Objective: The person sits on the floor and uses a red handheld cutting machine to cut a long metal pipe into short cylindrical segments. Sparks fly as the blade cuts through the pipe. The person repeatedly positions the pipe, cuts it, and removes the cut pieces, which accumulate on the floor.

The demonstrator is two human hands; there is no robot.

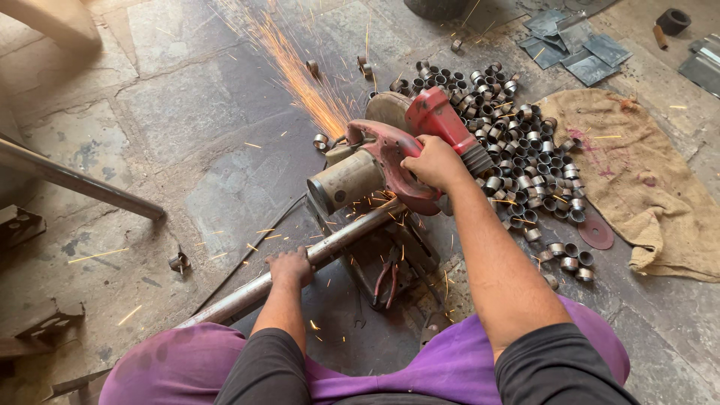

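Observation:
A red chop saw (390, 154) sits on the stone floor at the centre, with its blade down on a long steel pipe (300, 262). Orange sparks (300, 75) fly away up and to the left. My right hand (433, 163) is closed around the saw's red handle. My left hand (290, 268) presses on the pipe, a little to the left of the saw's base. My knees in purple cloth fill the bottom edge.
A heap of several short cut pipe rings (517, 142) lies right of the saw. A burlap sack (637, 172) is spread at the right, with a worn cutting disc (596, 232) beside it. Metal sheets (574, 45) lie at top right. Pliers (386, 281) rest on the saw's base.

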